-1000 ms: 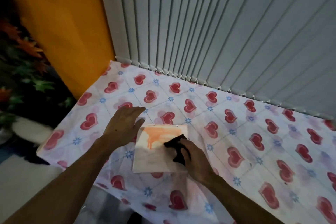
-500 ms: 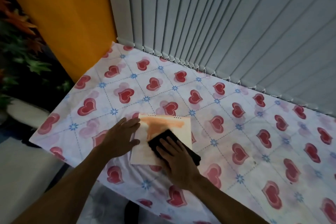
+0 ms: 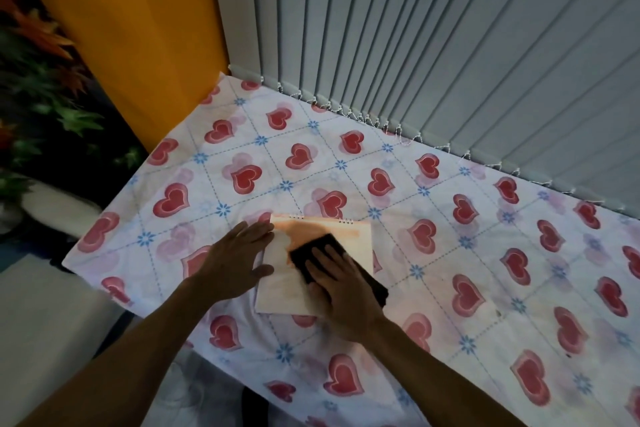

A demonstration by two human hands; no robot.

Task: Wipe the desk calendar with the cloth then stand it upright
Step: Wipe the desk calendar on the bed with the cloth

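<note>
The desk calendar [image 3: 353, 239] lies flat on the heart-patterned tablecloth [image 3: 450, 253], near the table's front edge, its spiral binding along the far side and an orange wash across its top. My left hand [image 3: 235, 260] rests flat with fingers spread on the calendar's left edge, holding it down. My right hand [image 3: 341, 291] presses flat on a black cloth [image 3: 311, 248] that lies over the middle and right part of the page. One end of the cloth sticks out past my right hand at the calendar's right edge.
Grey vertical blinds [image 3: 450, 45] run along the table's far edge, with an orange wall [image 3: 138, 28] at the far left corner. Left of the table there are dark leafy plants [image 3: 41, 97] and a lower white surface [image 3: 45, 305]. The tablecloth stretches bare to the right.
My right hand has gone from a bunched grip on the cloth to a flat press and slid it left and up across the page. My left hand shifted from the top corner down the left edge.
</note>
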